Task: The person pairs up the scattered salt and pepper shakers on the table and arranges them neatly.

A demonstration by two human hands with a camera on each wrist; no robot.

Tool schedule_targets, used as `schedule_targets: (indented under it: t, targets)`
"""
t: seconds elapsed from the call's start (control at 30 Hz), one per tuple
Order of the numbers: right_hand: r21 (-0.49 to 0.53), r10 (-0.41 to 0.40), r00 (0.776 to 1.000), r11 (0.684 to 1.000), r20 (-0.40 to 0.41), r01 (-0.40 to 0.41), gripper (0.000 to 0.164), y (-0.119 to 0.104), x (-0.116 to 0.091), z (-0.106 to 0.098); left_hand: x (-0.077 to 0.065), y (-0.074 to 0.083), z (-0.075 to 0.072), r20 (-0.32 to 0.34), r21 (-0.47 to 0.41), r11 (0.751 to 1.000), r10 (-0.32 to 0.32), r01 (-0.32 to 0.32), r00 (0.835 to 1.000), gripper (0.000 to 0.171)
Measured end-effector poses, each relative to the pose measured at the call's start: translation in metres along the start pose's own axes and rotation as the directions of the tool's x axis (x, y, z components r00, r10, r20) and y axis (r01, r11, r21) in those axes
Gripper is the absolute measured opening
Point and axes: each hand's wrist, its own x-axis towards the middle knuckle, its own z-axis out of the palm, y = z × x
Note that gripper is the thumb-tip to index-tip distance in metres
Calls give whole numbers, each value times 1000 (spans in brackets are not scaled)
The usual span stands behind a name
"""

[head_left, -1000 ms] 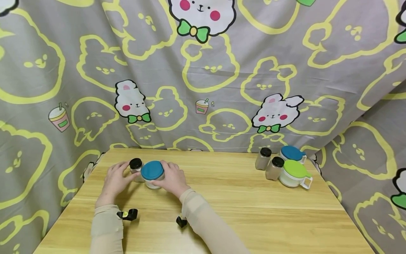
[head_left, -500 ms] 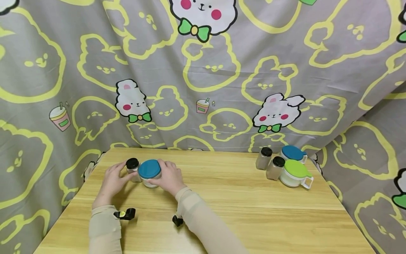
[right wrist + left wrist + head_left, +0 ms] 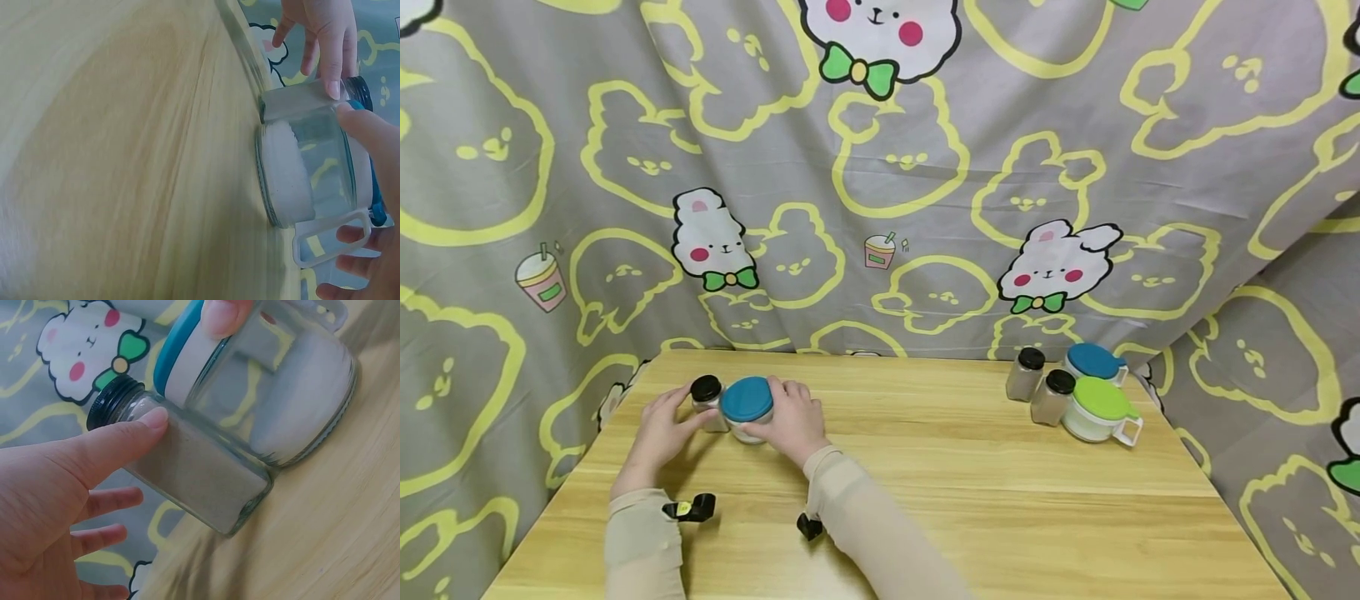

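Note:
At the table's left side, my left hand point(image 3: 658, 429) grips a small glass spice bottle point(image 3: 194, 469) with a black cap and grey-brown powder. Its thumb lies along the near side of the bottle; the index finger reaches behind it. Right beside the bottle stands a glass seasoning jar point(image 3: 312, 169) with a blue lid point(image 3: 747, 400), a white handle point(image 3: 331, 237) and white grains inside. My right hand point(image 3: 795, 421) holds this jar near the lid, thumb in front and fingers on the handle side. Both containers are upright, side by side.
Toward the back right of the wooden table point(image 3: 925, 483) stand two black-capped bottles point(image 3: 1025, 375) of powder, a blue-lidded jar point(image 3: 1093, 362) and a green-lidded jar point(image 3: 1099, 408) with a white handle. A patterned curtain point(image 3: 925, 200) hangs behind the table's back edge.
Both hands have shifted a little to the left, taking the spice bottle and the blue-lidded jar along side by side. The group at the right stays where it was.

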Motion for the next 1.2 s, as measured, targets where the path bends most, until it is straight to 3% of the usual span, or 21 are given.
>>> schedule_targets:
  t: [0.67, 0.93, 1.2]
  targets:
    - [6, 33, 998, 999, -44, -33, 87, -9, 4, 8, -3, -2, -4, -1, -2, 1000, -19, 19, 1000, 81]
    - [2, 42, 998, 999, -37, -42, 87, -12, 4, 8, -1, -5, -2, -25, 9, 1000, 3, -2, 1000, 79]
    - [-79, 26, 999, 997, -19, -28, 87, -15, 3, 5, -1, -6, -2, -10, 5, 1000, -10, 11, 1000, 79]
